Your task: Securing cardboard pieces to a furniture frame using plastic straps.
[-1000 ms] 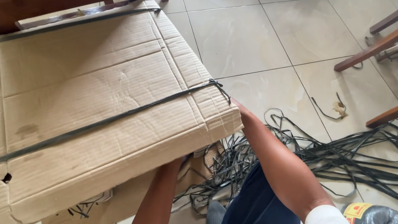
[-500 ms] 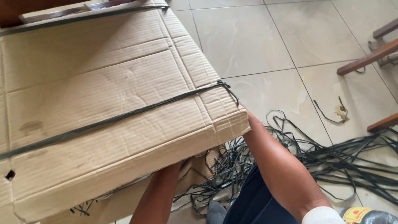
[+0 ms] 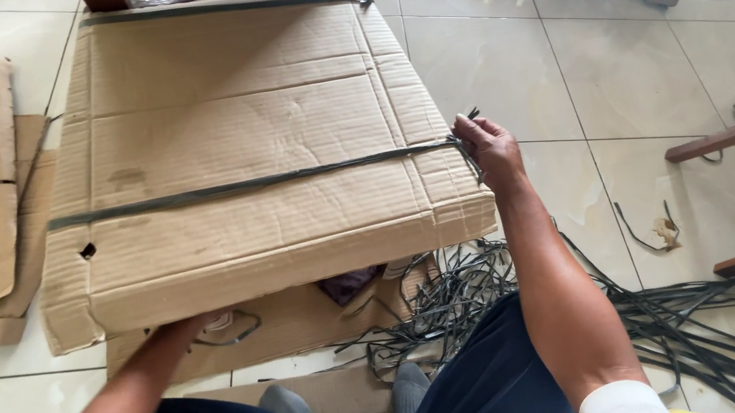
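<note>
Where black straps (image 3: 681, 327) sprawl, glossy pale tiles (image 3: 500, 69) shine.

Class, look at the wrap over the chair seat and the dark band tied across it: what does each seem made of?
Wrap: brown corrugated cardboard, matte, with creases and ribbed texture. Band: probably flat black plastic strapping, slightly glossy, knotted by the right hand.

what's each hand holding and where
Right hand grips the black strap at its knot on the cardboard package's right edge; left hand supports its front underside.
</note>
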